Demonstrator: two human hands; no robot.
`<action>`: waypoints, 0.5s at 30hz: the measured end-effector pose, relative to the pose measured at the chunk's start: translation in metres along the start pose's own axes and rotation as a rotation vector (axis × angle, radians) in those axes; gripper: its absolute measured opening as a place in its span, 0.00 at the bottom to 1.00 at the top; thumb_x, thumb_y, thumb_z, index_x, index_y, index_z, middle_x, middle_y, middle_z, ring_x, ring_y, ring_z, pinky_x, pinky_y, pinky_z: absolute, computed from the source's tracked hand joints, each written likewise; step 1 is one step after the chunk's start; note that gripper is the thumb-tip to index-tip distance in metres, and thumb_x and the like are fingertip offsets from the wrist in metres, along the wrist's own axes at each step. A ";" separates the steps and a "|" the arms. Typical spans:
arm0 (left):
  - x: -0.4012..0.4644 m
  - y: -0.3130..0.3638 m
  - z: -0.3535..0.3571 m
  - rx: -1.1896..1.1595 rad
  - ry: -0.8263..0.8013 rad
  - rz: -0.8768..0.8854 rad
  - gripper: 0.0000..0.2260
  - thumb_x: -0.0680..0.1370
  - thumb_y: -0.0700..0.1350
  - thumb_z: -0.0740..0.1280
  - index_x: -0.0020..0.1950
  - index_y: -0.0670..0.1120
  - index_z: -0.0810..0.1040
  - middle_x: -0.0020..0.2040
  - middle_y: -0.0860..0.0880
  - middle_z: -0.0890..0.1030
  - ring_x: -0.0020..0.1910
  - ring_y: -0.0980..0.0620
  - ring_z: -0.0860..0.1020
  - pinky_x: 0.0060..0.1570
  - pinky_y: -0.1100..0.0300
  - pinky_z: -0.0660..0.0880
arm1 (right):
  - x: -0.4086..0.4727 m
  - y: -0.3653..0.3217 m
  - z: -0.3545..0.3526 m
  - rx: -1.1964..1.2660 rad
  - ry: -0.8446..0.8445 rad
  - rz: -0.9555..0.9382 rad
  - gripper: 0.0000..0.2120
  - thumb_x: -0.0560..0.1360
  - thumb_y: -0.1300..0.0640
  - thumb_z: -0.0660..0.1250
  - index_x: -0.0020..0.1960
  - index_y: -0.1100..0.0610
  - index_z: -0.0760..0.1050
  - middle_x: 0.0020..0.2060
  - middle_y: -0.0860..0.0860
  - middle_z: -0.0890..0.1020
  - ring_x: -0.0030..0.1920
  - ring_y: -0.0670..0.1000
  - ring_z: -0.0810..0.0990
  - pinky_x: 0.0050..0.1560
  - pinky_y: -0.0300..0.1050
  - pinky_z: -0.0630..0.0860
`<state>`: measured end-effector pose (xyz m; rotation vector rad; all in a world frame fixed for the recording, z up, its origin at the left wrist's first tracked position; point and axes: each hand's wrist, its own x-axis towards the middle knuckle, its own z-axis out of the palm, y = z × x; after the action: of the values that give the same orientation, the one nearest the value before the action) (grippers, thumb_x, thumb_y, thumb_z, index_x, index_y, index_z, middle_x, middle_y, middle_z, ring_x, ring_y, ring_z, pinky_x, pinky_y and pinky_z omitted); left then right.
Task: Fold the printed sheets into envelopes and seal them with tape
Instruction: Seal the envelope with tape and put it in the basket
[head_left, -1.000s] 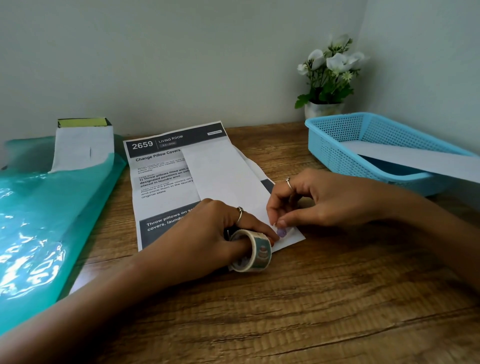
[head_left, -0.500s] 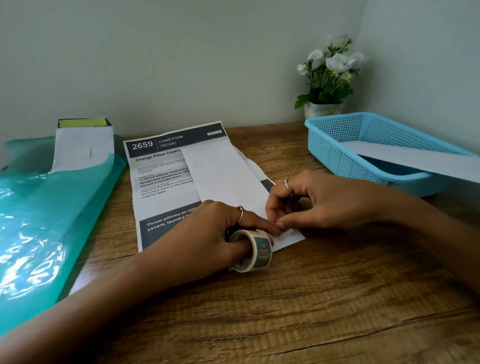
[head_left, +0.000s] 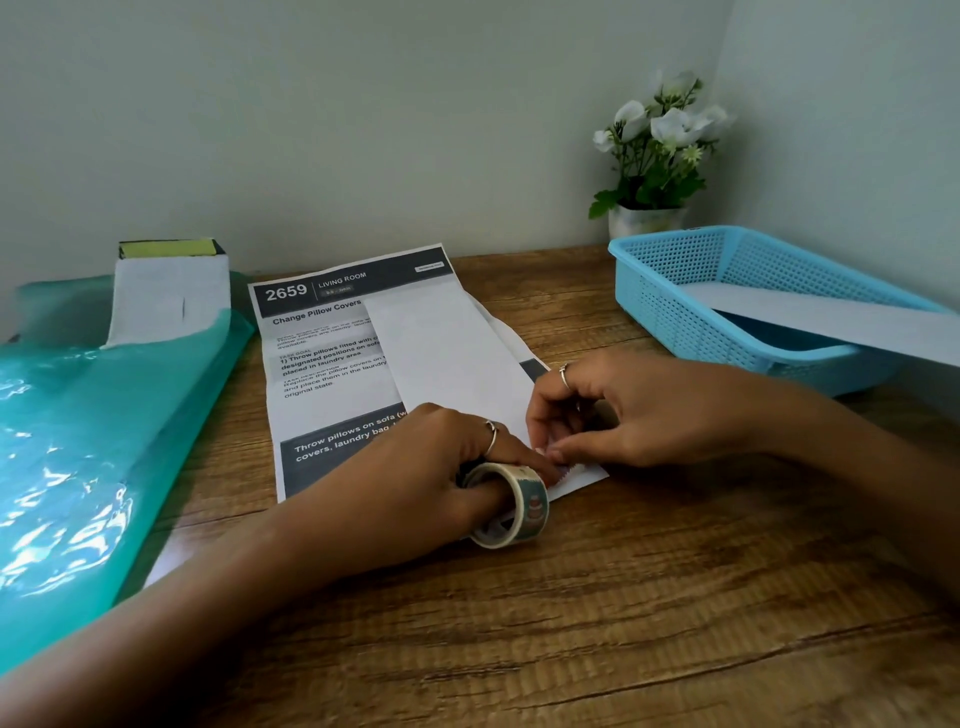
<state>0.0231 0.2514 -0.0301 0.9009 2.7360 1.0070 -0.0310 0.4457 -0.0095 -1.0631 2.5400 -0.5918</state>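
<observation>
Now sealing step: left hand grip holds tape roll, right hand pinches tape end onto sheet, frame centre. Next, probably: tear, press flat.

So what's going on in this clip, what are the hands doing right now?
A person is taping a folded white printed sheet on the brown wooden table. The left hand grips a patterned roll of decorative tape, a finger through its core. The right hand pinches the tape's free end at the sheet's near corner. Another folded white sheet lies in the light blue plastic basket.
</observation>
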 end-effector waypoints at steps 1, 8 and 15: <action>0.000 0.000 0.000 -0.003 -0.003 -0.002 0.13 0.73 0.45 0.65 0.55 0.57 0.81 0.46 0.62 0.82 0.46 0.66 0.79 0.45 0.71 0.75 | 0.000 0.000 0.000 0.009 0.009 0.004 0.07 0.75 0.56 0.68 0.49 0.44 0.75 0.41 0.45 0.79 0.42 0.43 0.77 0.44 0.39 0.76; 0.000 0.000 0.000 0.013 -0.032 0.014 0.15 0.72 0.45 0.64 0.55 0.58 0.81 0.45 0.67 0.80 0.47 0.68 0.78 0.45 0.75 0.72 | 0.004 0.003 0.002 0.047 0.081 0.071 0.08 0.72 0.52 0.71 0.47 0.46 0.73 0.40 0.47 0.78 0.38 0.44 0.75 0.42 0.42 0.76; 0.001 0.000 0.000 0.005 -0.047 0.016 0.15 0.72 0.46 0.64 0.56 0.60 0.80 0.46 0.64 0.81 0.47 0.65 0.78 0.45 0.73 0.74 | 0.005 0.001 0.003 -0.008 0.105 0.086 0.05 0.73 0.51 0.70 0.43 0.46 0.73 0.36 0.43 0.76 0.35 0.40 0.73 0.35 0.30 0.71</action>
<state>0.0226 0.2519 -0.0305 0.9367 2.6982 0.9696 -0.0335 0.4420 -0.0136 -0.9436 2.6656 -0.6302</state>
